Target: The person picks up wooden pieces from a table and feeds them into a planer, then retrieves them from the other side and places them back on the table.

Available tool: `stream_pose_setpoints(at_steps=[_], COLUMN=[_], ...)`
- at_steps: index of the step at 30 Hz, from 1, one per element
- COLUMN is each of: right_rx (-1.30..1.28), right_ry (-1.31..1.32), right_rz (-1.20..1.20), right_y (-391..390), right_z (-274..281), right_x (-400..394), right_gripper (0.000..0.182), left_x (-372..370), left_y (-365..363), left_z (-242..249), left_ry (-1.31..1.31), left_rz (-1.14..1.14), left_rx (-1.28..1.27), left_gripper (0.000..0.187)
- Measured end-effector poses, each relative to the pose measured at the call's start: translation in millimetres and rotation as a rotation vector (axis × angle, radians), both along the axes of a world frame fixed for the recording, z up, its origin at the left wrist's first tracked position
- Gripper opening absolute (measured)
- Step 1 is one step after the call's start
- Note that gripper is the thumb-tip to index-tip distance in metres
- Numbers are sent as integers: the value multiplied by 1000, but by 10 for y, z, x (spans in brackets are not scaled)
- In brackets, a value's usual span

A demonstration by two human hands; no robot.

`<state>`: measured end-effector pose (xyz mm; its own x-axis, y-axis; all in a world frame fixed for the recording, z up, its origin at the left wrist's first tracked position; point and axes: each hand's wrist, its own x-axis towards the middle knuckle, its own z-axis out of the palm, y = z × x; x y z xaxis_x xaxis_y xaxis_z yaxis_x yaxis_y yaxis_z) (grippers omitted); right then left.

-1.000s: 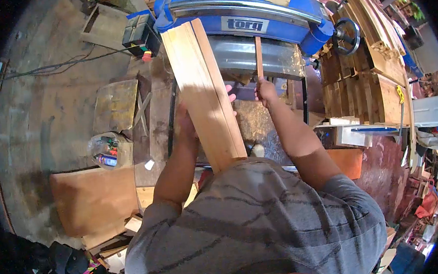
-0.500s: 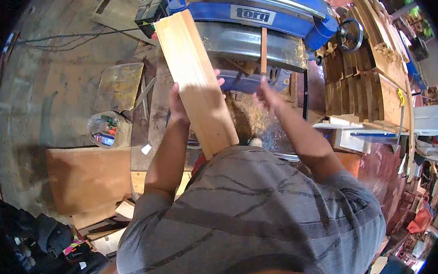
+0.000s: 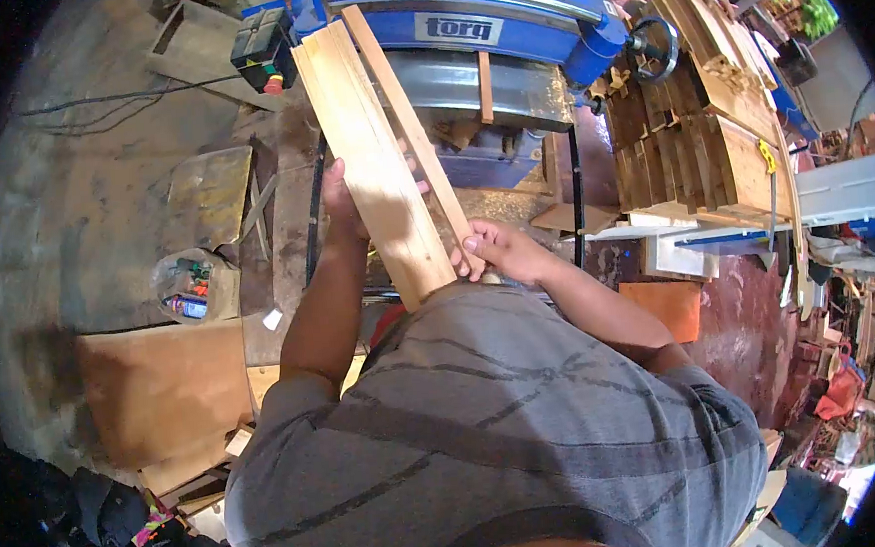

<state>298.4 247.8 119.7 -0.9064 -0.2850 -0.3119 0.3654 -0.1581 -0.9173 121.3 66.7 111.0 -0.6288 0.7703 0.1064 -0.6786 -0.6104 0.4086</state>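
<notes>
My left hand (image 3: 340, 191) is wrapped round a stack of long, pale planed wood strips (image 3: 365, 158), held at a slant in front of my body. Its thumb shows on the left side and fingertips come out on the right. A narrower, redder wood strip (image 3: 402, 105) lies along the right side of the stack. Near its lower end my right hand (image 3: 504, 251) grips this strip, close to my shirt. Ahead is a blue thickness planer (image 3: 532, 17) marked "torq". Another thin strip (image 3: 485, 88) sticks out of it over the metal bed (image 3: 532, 92).
Stacked boards (image 3: 685, 148) stand to the right of the planer, near its handwheel (image 3: 652, 50). Wood shavings (image 3: 499, 208) lie below the bed. On the left are a bag of cans (image 3: 196, 288), a brown panel (image 3: 164, 390) and a black cable (image 3: 126, 95) across the floor.
My right hand has come back from the planer's bed toward my body and now holds a narrow strip against the stack. The left hand keeps its hold. The view has shifted slightly.
</notes>
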Motion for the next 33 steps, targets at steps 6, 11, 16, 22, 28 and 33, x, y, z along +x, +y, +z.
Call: stream_pose_setpoints(at_steps=[6,11,16,22,28,33], right_rx=[-182,-304,-356,-313,-208,-158], right_ry=[-18,-136,-271,-374,-365,-323], right_rz=[-115,-236,-373,-495,-630,-665], right_y=[80,196,259,245,234,327], right_z=[-98,-568,-957,-1077,-1244,-1380], right_x=[-53,-217,-485,-759,-1060,-1355], right_gripper=[18,14,15,19,26,28], left_x=[140,84,161,140,49,-60], left_y=[-76,-188,-286,-329,-265,-191], left_z=[136,76,158,176,137,64], left_ry=[62,35,23,98,72,-24], left_rz=[-13,-33,-10,57,16,-73], left_rx=[-32,-20,-73,-157,-90,48], left_gripper=[100,98,97,94,95,88])
